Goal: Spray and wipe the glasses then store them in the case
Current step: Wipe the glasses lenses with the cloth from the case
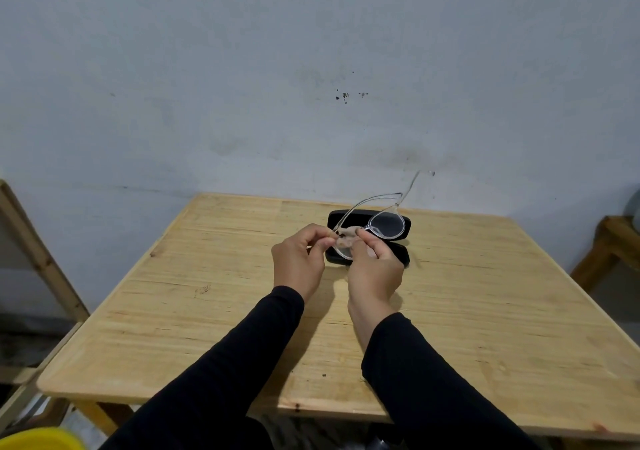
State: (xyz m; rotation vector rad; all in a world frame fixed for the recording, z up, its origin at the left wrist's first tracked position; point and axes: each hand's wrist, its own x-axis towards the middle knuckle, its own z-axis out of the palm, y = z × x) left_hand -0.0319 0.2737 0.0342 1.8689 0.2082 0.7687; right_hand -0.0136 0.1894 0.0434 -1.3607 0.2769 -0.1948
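Observation:
Clear-framed glasses (386, 223) are held up above the wooden table (214, 304), temples unfolded and pointing away toward the wall. My left hand (300, 259) pinches the frame at its left lens. My right hand (375, 269) pinches a small pinkish cloth (346, 238) against that same lens. A black glasses case (401, 238) lies open on the table just behind my hands, partly hidden by them and the glasses. No spray bottle is in view.
A pale wall rises right behind the table's far edge. Wooden furniture stands at the left (41, 259) and at the right (609, 245). A yellow object (38, 439) shows at the bottom left corner.

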